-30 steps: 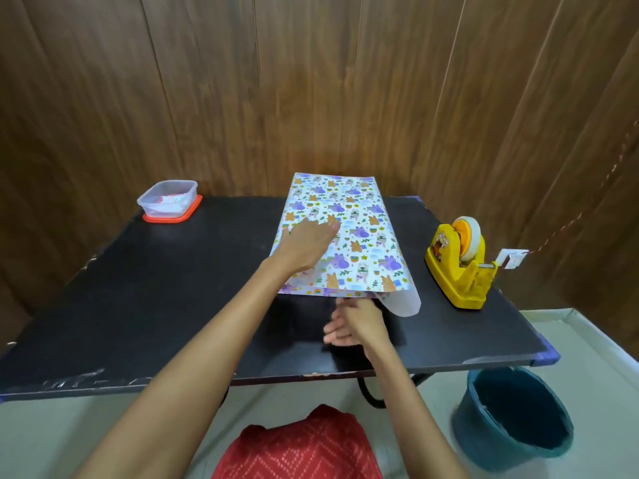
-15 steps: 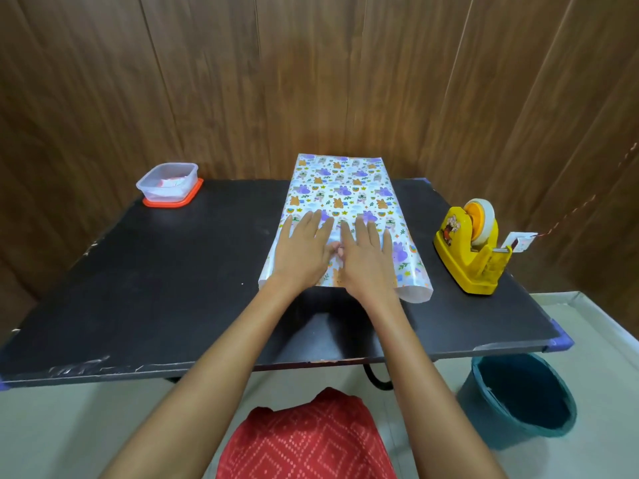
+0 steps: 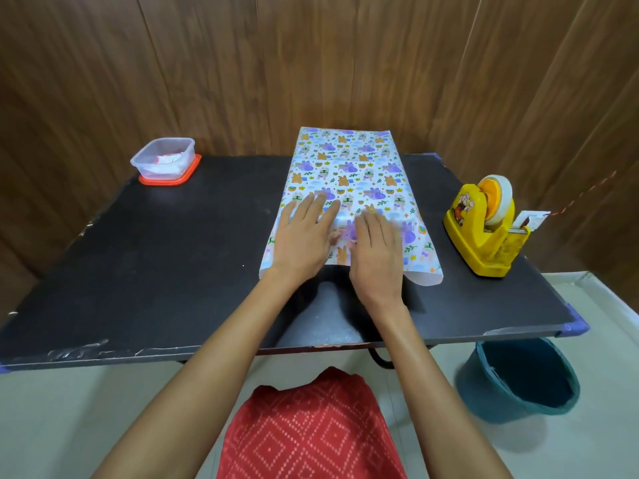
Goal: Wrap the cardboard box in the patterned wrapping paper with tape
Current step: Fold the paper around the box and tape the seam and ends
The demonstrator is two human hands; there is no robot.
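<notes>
Left hand (image 3: 304, 233) and right hand (image 3: 377, 257) flat, fingers straight, pressing the near end of the patterned wrapping paper (image 3: 349, 167), folded over on the black table (image 3: 155, 271). Cardboard box not visible; can't tell if it's underneath. Yellow tape dispenser (image 3: 484, 233) right, well apart. Risk: lifting a hand for tape likely lets the loose near-right flap spring open.

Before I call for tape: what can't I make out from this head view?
Cardboard box: not seen in the head view; the wrapping paper covers anything under it.
Any paper seam: the left hand and right hand lie flat over the middle, hiding it.
Plastic container contents: blurred through its wall, head view.
Tape's free end on the tape dispenser: too small, head view.
</notes>
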